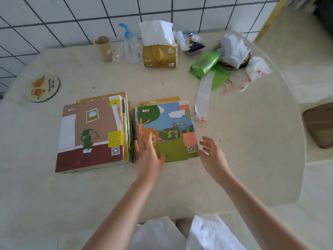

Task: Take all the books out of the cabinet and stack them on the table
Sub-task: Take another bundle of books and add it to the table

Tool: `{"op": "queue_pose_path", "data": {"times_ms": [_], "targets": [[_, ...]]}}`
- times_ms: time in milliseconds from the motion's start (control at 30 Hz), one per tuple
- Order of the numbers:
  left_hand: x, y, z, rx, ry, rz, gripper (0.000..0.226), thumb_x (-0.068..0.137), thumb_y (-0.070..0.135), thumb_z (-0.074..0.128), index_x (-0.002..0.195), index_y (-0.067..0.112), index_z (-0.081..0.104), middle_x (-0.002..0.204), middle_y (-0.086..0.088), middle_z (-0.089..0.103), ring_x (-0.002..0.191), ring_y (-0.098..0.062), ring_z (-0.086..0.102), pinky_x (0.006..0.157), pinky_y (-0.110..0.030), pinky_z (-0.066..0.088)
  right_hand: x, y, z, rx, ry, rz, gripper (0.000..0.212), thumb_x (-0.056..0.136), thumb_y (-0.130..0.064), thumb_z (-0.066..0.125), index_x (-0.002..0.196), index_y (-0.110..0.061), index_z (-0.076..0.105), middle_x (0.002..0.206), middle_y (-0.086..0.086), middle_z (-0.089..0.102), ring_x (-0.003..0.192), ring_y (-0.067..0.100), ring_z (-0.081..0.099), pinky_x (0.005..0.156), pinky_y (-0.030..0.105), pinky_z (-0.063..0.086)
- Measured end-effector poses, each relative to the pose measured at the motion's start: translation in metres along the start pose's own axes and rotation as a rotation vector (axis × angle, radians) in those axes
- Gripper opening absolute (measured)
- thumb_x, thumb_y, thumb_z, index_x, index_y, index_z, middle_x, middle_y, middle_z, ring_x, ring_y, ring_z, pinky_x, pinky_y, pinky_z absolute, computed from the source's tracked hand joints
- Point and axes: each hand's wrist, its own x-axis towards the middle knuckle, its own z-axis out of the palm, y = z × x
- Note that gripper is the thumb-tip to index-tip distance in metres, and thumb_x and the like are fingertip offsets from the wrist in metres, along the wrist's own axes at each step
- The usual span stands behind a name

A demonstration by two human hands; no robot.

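Cardboard-covered books sit in two stacks (91, 132) (165, 130) on table (252, 159); left hand (148, 154) and right hand (211, 154) open, empty; cabinet unseen

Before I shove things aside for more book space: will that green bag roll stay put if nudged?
Probably not: the green bag roll is a cylinder lying on its side, so it would likely roll. Its loose unrolled tail would probably drag floppily. It looks light, thin plastic.

2 book stacks (91, 132); 2 hands (149, 152); 1 tissue pack (159, 53); 1 coaster (44, 88)
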Motion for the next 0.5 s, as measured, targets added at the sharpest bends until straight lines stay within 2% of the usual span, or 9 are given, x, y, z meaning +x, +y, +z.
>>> {"op": "queue_pose_path", "data": {"times_ms": [100, 200, 267, 367, 433, 500], "targets": [[-0.012, -0.001, 0.004, 0.112, -0.040, 0.133, 0.079, 0.078, 0.016, 0.069, 0.146, 0.016, 0.028, 0.156, -0.011, 0.024, 0.147, -0.038, 0.014, 0.118, -0.053, 0.019, -0.023, 0.010, -0.001, 0.003, 0.095, -0.011, 0.044, 0.088, -0.003, 0.058, 0.131, -0.010, 0.049, 0.122, 0.008, 0.064, 0.107, 0.027, 0.061, 0.094, 0.038, 0.048], [-0.032, 0.008, 0.003, -0.013, -0.140, 0.290, 0.070, 0.080, 0.008, 0.064, 0.144, 0.012, 0.036, 0.154, -0.010, 0.028, 0.148, -0.031, 0.012, 0.120, -0.047, 0.015, -0.054, 0.022, 0.001, 0.050, 0.218, 0.017, 0.042, 0.088, 0.000, 0.057, 0.129, -0.009, 0.051, 0.118, 0.008, 0.065, 0.102, 0.026, 0.062, 0.092, 0.038, 0.050], [-0.041, 0.010, 0.003, -0.090, -0.185, 0.372, 0.064, 0.079, 0.007, 0.063, 0.140, 0.011, 0.043, 0.149, -0.007, 0.036, 0.144, -0.026, 0.023, 0.118, -0.043, 0.021, -0.075, 0.030, 0.005, 0.081, 0.296, 0.044, 0.041, 0.088, 0.001, 0.058, 0.127, -0.007, 0.052, 0.116, 0.009, 0.065, 0.099, 0.026, 0.064, 0.090, 0.038, 0.050], [-0.053, 0.007, 0.010, -0.151, -0.256, 0.512, 0.054, 0.076, 0.002, 0.061, 0.129, 0.008, 0.054, 0.132, -0.007, 0.054, 0.129, -0.026, 0.044, 0.110, -0.036, 0.033, -0.119, 0.053, 0.016, 0.152, 0.416, 0.149, 0.039, 0.088, 0.002, 0.057, 0.126, -0.006, 0.054, 0.113, 0.008, 0.066, 0.100, 0.026, 0.064, 0.089, 0.037, 0.051], [-0.060, 0.008, 0.015, -0.140, -0.323, 0.551, 0.049, 0.077, 0.000, 0.061, 0.126, 0.007, 0.056, 0.123, -0.007, 0.060, 0.121, -0.027, 0.049, 0.105, -0.029, 0.033, -0.150, 0.070, 0.023, 0.193, 0.456, 0.220, 0.037, 0.089, 0.001, 0.056, 0.125, -0.006, 0.054, 0.109, 0.004, 0.064, 0.100, 0.023, 0.063, 0.087, 0.031, 0.050], [-0.071, 0.011, 0.021, -0.124, -0.388, 0.602, 0.046, 0.078, -0.002, 0.061, 0.123, 0.008, 0.058, 0.117, -0.006, 0.064, 0.113, -0.028, 0.054, 0.099, -0.025, 0.033, -0.180, 0.088, 0.030, 0.205, 0.508, 0.286, 0.035, 0.089, 0.002, 0.055, 0.124, -0.006, 0.055, 0.106, 0.004, 0.065, 0.096, 0.019, 0.062, 0.078, 0.015, 0.046]]}}
